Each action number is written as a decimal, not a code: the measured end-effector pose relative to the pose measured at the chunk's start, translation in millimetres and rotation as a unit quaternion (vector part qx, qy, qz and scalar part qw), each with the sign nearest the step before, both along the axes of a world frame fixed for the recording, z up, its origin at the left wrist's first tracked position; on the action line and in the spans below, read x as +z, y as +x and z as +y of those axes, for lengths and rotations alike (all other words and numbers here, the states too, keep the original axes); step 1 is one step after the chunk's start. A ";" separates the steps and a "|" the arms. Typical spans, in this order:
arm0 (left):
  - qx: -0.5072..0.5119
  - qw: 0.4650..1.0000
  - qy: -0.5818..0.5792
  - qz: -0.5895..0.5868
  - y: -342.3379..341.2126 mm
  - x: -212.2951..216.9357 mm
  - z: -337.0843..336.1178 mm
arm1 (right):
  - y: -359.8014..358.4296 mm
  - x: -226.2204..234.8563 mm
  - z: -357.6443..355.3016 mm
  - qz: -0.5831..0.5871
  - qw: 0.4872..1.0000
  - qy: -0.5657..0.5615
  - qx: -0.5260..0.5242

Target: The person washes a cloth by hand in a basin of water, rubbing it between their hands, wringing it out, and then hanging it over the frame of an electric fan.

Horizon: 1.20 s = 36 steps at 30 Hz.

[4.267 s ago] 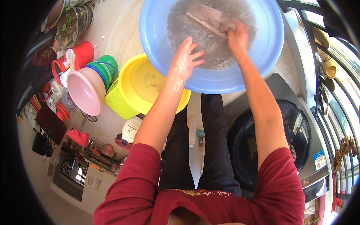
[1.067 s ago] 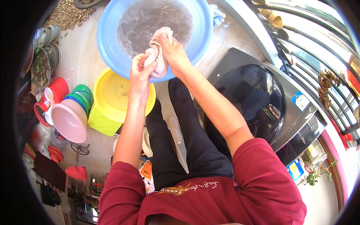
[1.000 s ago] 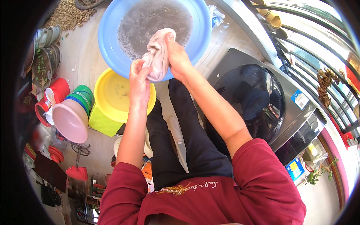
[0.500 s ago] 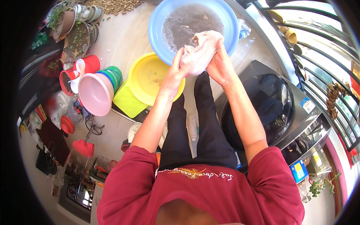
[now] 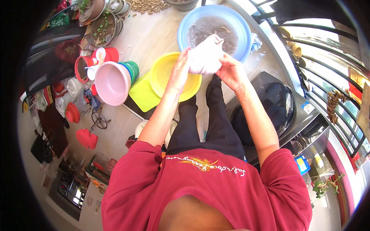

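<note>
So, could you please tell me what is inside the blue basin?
The blue basin holds grey, foamy water with a brownish scrap lying in it. The white cloth, held in both hands, covers its near part, so what lies there cannot be seen.

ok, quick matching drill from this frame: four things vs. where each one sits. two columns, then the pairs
Things:
1. pale cloth
2. blue basin
3. yellow basin
4. pink basin

Places:
A. tipped on its side against the stacked tubs, far left
B. bunched between left hand and right hand
C. farthest ahead, holding murky water
D. just under the left hand, beside the green board

Pairs: 1-B, 2-C, 3-D, 4-A
</note>
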<state>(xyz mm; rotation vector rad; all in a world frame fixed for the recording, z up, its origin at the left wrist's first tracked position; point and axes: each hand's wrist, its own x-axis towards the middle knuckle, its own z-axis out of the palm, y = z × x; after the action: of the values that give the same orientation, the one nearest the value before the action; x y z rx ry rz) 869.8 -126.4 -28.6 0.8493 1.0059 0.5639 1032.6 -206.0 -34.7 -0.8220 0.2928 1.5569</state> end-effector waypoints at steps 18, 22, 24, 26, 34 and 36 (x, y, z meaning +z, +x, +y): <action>-0.027 0.955 -0.226 -0.189 -25.9 47.8 1.1 | 2.8 59.9 6.3 -0.007 0.999 -0.029 -0.019; -0.100 0.977 -0.131 -0.134 -28.6 43.2 -5.8 | 3.3 53.7 -4.1 0.097 0.994 0.015 -0.056; -0.095 0.978 -0.137 -0.127 -26.8 47.2 -9.8 | 1.8 49.3 -9.8 0.133 0.988 0.045 -0.070; -0.046 0.973 -0.170 -0.146 -22.0 56.6 -13.9 | 0.6 44.8 -14.0 0.156 0.982 0.063 -0.083; -0.014 0.952 -0.226 -0.207 -26.7 59.5 -21.6 | -0.7 33.6 -19.6 0.121 0.988 0.028 -0.088; -0.013 0.953 -0.222 -0.206 -26.1 58.4 -23.2 | -0.6 38.9 -21.5 0.047 0.997 0.032 -0.055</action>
<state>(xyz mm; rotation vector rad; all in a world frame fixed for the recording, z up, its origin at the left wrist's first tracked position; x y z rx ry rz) 843.7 -149.6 29.8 0.3221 0.6954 0.4435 1032.0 -227.4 4.1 -0.6735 0.3497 1.4954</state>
